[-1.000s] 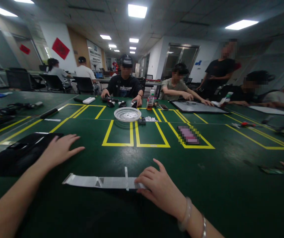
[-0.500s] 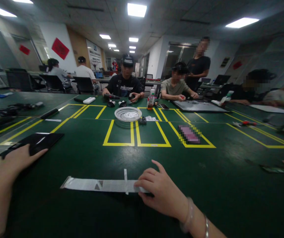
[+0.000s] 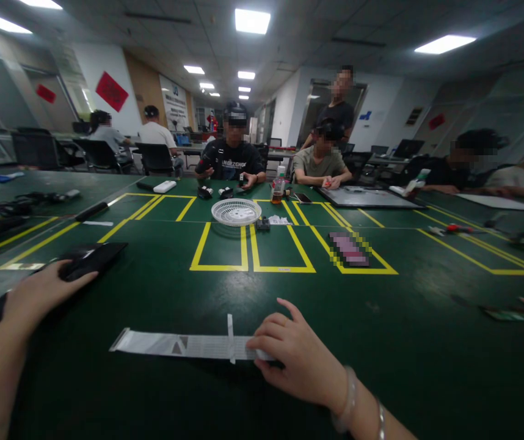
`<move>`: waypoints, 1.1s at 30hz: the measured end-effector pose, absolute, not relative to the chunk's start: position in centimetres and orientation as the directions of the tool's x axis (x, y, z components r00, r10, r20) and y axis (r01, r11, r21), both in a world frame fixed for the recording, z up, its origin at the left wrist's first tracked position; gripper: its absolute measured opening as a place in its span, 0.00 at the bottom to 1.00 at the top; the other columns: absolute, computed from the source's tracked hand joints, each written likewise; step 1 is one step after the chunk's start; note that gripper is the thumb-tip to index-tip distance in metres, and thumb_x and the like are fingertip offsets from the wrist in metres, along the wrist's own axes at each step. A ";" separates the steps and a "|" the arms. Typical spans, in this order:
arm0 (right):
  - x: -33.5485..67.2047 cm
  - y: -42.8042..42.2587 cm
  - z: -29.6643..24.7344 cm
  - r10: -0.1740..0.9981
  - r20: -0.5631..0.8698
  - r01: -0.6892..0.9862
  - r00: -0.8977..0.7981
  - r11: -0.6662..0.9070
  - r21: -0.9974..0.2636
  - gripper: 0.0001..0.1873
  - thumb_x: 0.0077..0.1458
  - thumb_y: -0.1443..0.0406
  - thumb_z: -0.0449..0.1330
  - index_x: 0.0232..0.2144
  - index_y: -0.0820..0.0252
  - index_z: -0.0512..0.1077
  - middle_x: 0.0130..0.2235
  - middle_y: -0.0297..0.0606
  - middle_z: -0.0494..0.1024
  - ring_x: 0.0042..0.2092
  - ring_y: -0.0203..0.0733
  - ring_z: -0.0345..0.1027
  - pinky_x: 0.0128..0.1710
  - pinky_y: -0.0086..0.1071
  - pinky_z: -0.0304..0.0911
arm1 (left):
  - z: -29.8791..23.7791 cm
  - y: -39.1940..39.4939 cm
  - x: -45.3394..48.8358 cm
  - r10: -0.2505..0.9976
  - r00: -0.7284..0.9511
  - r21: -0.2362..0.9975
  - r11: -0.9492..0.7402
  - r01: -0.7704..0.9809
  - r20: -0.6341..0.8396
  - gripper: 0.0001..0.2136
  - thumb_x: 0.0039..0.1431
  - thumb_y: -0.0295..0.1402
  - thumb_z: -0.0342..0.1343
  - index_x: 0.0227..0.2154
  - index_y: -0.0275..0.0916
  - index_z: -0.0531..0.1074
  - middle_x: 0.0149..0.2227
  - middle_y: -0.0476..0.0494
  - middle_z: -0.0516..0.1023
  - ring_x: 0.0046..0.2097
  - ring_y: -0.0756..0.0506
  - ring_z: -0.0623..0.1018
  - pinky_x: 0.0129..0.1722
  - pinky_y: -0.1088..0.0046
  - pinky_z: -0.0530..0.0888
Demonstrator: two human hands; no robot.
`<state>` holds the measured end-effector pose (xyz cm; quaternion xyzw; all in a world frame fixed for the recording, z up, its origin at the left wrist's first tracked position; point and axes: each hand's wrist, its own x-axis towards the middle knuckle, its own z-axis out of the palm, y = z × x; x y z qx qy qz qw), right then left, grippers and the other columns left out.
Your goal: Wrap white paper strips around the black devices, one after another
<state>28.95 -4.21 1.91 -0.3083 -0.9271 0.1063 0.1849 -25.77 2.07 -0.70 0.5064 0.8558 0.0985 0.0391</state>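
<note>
Matt paper strip [image 3: 184, 345], glossy black panel [image 3: 92, 256]

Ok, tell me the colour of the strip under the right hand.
Pale grey-white strip, with a small dark triangle mark; the head view shows it.
</note>
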 end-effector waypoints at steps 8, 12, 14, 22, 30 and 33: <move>29.2 -4.2 1.9 0.589 0.265 0.509 -0.764 0.802 -0.313 0.14 0.55 0.64 0.61 0.46 0.47 0.72 0.43 0.30 0.78 0.47 0.40 0.68 0.64 0.49 0.35 | 1.8 3.5 -13.6 0.968 0.059 0.128 -0.092 0.987 0.244 0.37 0.57 0.57 0.52 0.59 0.30 0.64 0.57 0.31 0.67 0.56 0.30 0.68 0.56 0.55 0.65; 29.2 -4.2 1.6 0.562 0.299 0.480 -0.771 0.822 -0.306 0.13 0.54 0.64 0.61 0.44 0.48 0.73 0.41 0.30 0.78 0.45 0.40 0.68 0.63 0.47 0.39 | 0.8 2.9 -7.2 0.862 0.433 0.091 -0.469 0.878 0.265 0.33 0.55 0.55 0.58 0.58 0.38 0.68 0.61 0.36 0.64 0.62 0.32 0.63 0.64 0.53 0.56; 29.1 -4.2 1.5 0.547 0.315 0.465 -0.775 0.833 -0.301 0.13 0.52 0.65 0.61 0.43 0.50 0.74 0.40 0.31 0.78 0.44 0.40 0.68 0.62 0.46 0.42 | 0.3 2.3 -4.7 0.816 0.531 0.105 -0.563 0.820 0.230 0.31 0.54 0.50 0.62 0.59 0.42 0.67 0.63 0.39 0.62 0.63 0.33 0.61 0.65 0.52 0.55; 29.0 -4.1 1.4 0.517 0.348 0.427 -0.782 0.851 -0.306 0.14 0.51 0.65 0.61 0.42 0.51 0.74 0.39 0.31 0.77 0.42 0.39 0.68 0.60 0.42 0.45 | -2.2 1.3 -1.6 0.739 0.663 0.283 -0.666 0.690 0.121 0.35 0.55 0.38 0.67 0.63 0.50 0.60 0.67 0.42 0.52 0.67 0.34 0.53 0.66 0.48 0.55; 29.1 -4.1 1.6 0.546 0.292 0.461 -0.785 0.830 -0.313 0.14 0.54 0.66 0.61 0.44 0.50 0.73 0.42 0.31 0.77 0.44 0.38 0.68 0.61 0.42 0.44 | -2.2 0.7 -0.9 0.738 0.668 0.391 -0.646 0.656 0.098 0.39 0.57 0.40 0.65 0.68 0.48 0.50 0.68 0.40 0.50 0.67 0.34 0.52 0.66 0.48 0.54; 29.0 -4.1 1.9 0.575 0.262 0.504 -0.775 0.812 -0.294 0.13 0.59 0.66 0.57 0.47 0.48 0.71 0.44 0.31 0.76 0.46 0.38 0.68 0.62 0.45 0.42 | -0.9 0.4 -1.0 0.749 0.655 0.452 -0.622 0.639 0.104 0.23 0.64 0.39 0.57 0.61 0.47 0.63 0.65 0.42 0.58 0.63 0.37 0.61 0.62 0.56 0.62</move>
